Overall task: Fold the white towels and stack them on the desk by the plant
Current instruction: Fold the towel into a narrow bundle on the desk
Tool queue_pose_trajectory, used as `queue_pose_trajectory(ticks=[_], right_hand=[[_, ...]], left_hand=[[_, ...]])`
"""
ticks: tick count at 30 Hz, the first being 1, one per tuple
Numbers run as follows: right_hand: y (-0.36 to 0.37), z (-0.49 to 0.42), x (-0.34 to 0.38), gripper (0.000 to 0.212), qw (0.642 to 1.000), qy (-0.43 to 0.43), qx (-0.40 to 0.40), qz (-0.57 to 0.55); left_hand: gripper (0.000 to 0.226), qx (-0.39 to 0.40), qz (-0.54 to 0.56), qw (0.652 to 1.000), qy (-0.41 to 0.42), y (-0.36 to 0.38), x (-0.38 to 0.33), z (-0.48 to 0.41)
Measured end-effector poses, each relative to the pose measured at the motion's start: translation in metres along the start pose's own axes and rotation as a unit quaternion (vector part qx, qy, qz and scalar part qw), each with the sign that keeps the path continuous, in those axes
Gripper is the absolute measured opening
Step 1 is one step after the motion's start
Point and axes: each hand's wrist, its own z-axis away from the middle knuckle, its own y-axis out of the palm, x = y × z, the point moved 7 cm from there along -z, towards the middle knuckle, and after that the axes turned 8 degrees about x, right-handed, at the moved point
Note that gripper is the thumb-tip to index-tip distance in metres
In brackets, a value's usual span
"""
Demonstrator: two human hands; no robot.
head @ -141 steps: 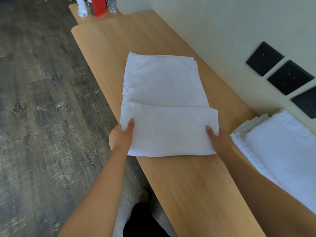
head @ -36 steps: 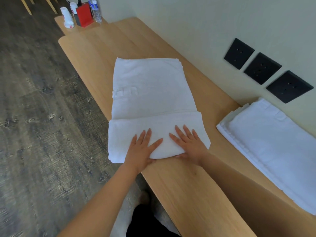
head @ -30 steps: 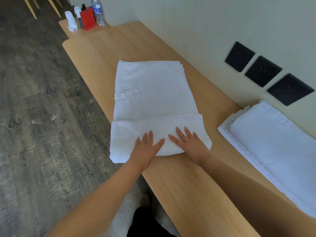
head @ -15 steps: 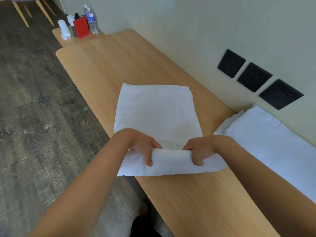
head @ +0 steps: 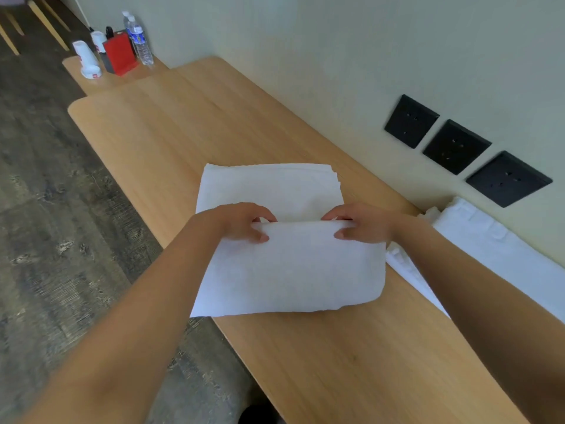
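Note:
A white towel [head: 290,264] lies partly folded on the wooden desk [head: 183,127], its left corner hanging over the desk's front edge. My left hand [head: 244,223] grips the left end of the towel's folded-over part, thumb on top and fingers tucked under it. My right hand [head: 360,224] grips the right end of that part in the same way. The fold is lifted over the flat far half of the towel. A second folded white towel [head: 504,258] lies against the wall on the right. No plant is in view.
Three black wall sockets [head: 455,146] sit on the wall above the desk. On a small table at the far end stand a red box [head: 119,55], water bottles [head: 139,38] and white cups [head: 85,59]. Dark wood floor [head: 46,209] runs along the left.
Both hands stopped pressing flat on the fold, gripped the folded near part and carried it away from me over the rest of the towel. The camera view has tilted up.

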Motion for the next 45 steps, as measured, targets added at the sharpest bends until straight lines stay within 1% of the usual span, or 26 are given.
queue_pose_trajectory(ticks=[3, 6, 9, 12, 16, 17, 18, 20, 21, 22, 23, 24, 25, 26, 27, 28, 29, 30, 32, 35, 37, 40, 42, 45], right_hand=[[0.008, -0.023, -0.007, 0.040, 0.999, 0.005, -0.049, -0.016], [0.023, -0.037, -0.016, 0.041, 0.995, 0.042, -0.088, 0.030], [0.039, -0.043, -0.018, 0.041, 0.986, 0.052, -0.133, 0.080], [0.039, -0.043, -0.015, 0.041, 0.969, 0.065, -0.202, 0.123], [0.042, -0.045, -0.014, 0.048, 0.944, 0.142, -0.221, 0.198], [0.045, -0.046, -0.014, 0.051, 0.937, 0.162, -0.227, 0.210], [0.048, -0.045, -0.012, 0.055, 0.930, 0.173, -0.239, 0.217], [0.049, -0.043, -0.008, 0.066, 0.926, 0.163, -0.280, 0.195], [0.049, -0.041, -0.009, 0.065, 0.927, 0.156, -0.292, 0.176], [0.050, -0.041, -0.010, 0.060, 0.931, 0.154, -0.287, 0.162], [0.051, -0.041, -0.012, 0.053, 0.936, 0.154, -0.278, 0.152], [0.051, -0.041, -0.013, 0.049, 0.938, 0.151, -0.279, 0.142], [0.050, -0.040, -0.008, 0.047, 0.937, 0.134, -0.296, 0.132], [0.049, -0.037, 0.002, 0.047, 0.934, 0.100, -0.321, 0.118], [0.050, -0.033, 0.015, 0.049, 0.929, 0.055, -0.353, 0.094], [0.055, -0.031, 0.030, 0.051, 0.926, 0.009, -0.372, 0.060], [0.064, -0.029, 0.044, 0.051, 0.926, -0.029, -0.376, 0.026], [0.077, -0.030, 0.057, 0.052, 0.932, -0.056, -0.358, 0.003], [0.105, -0.033, 0.072, 0.057, 0.949, -0.067, -0.307, 0.009], [0.128, -0.037, 0.069, 0.064, 0.954, -0.043, -0.287, 0.078], [0.130, -0.040, 0.064, 0.060, 0.955, -0.028, -0.276, 0.102], [0.128, -0.038, 0.058, 0.056, 0.956, -0.017, -0.269, 0.119], [0.126, -0.033, 0.046, 0.058, 0.953, 0.002, -0.278, 0.121], [0.121, -0.025, 0.023, 0.060, 0.950, 0.033, -0.291, 0.113]], left_hand=[[0.044, -0.029, -0.035, 0.999, -0.019, 0.007, 0.017, -0.017], [0.047, -0.064, -0.067, 0.995, -0.049, 0.019, 0.039, -0.032], [0.051, -0.119, -0.096, 0.987, -0.046, 0.023, 0.043, -0.038], [0.053, -0.142, -0.096, 0.984, -0.046, 0.026, 0.042, -0.038], [0.052, -0.152, -0.074, 0.984, -0.056, 0.024, 0.043, -0.037], [0.049, -0.164, -0.085, 0.981, -0.055, 0.025, 0.040, -0.037], [0.045, -0.193, -0.105, 0.974, -0.049, 0.025, 0.034, -0.034], [0.034, -0.277, -0.133, 0.951, -0.022, 0.029, 0.015, -0.019], [0.036, -0.298, -0.130, 0.946, -0.010, 0.035, 0.006, -0.009], [0.046, -0.295, -0.117, 0.948, -0.001, 0.046, 0.000, -0.001], [0.061, -0.277, -0.118, 0.954, 0.001, 0.061, -0.003, 0.005], [0.073, -0.257, -0.144, 0.956, 0.000, 0.075, -0.004, 0.009], [0.077, -0.234, -0.182, 0.955, -0.005, 0.090, -0.003, 0.009], [0.075, -0.215, -0.207, 0.954, -0.017, 0.101, 0.001, 0.008], [0.071, -0.203, -0.206, 0.957, -0.032, 0.107, 0.005, 0.006], [0.068, -0.211, -0.201, 0.956, -0.041, 0.108, 0.008, 0.003], [0.067, -0.210, -0.193, 0.957, -0.050, 0.106, 0.009, -0.001], [0.067, -0.223, -0.189, 0.955, -0.052, 0.104, 0.009, -0.004], [0.065, -0.240, -0.187, 0.951, -0.056, 0.106, 0.009, -0.007], [0.063, -0.240, -0.196, 0.948, -0.066, 0.109, 0.008, -0.004], [0.063, -0.244, -0.194, 0.948, -0.069, 0.110, 0.008, -0.003], [0.061, -0.249, -0.197, 0.946, -0.068, 0.112, 0.010, -0.006], [0.060, -0.264, -0.195, 0.942, -0.065, 0.111, 0.009, -0.005], [0.061, -0.265, -0.195, 0.942, -0.064, 0.112, 0.008, -0.004]])
